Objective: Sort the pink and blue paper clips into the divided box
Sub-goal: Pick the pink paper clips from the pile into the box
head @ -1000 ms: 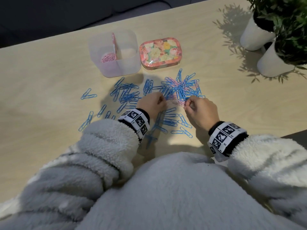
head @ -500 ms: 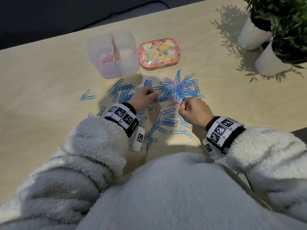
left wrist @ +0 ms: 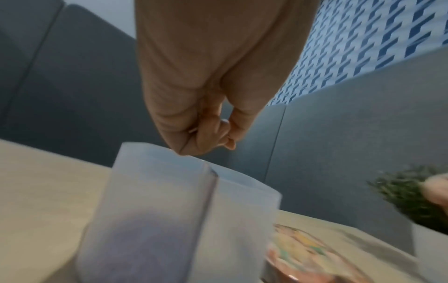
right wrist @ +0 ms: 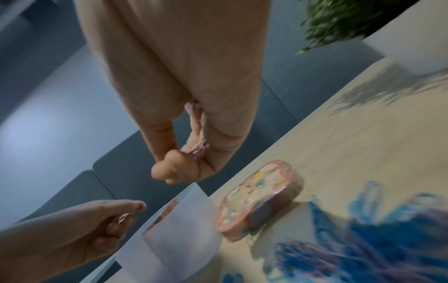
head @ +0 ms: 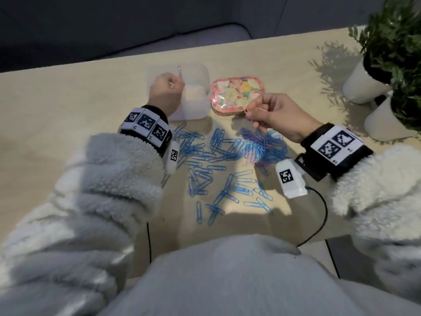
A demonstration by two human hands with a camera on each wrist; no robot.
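Observation:
A translucent divided box [head: 198, 87] stands at the back of the table, with a pink divider [left wrist: 208, 201] down its middle. My left hand [head: 174, 84] hovers over its left compartment and pinches a pink clip [right wrist: 122, 218]. My right hand [head: 249, 111] is raised above the floral tin [head: 237, 92] and holds a few pink clips [right wrist: 201, 151] between thumb and fingers. Many blue clips [head: 205, 156] lie scattered on the table below both hands. A tangled heap of blue and pink clips [head: 257, 142] lies under the right hand. The left hand hides what is in the left compartment.
Two white pots [head: 362, 87] [head: 387, 119] with green plants stand at the table's right edge. The floral tin sits just right of the box. Bare wood [head: 68, 110] stretches to the left of the box. A dark sofa lies beyond the far table edge.
Both hands have left the clip pile. The left hand went up and back to the box with a pink clip. The right hand rose over the tin with pink clips.

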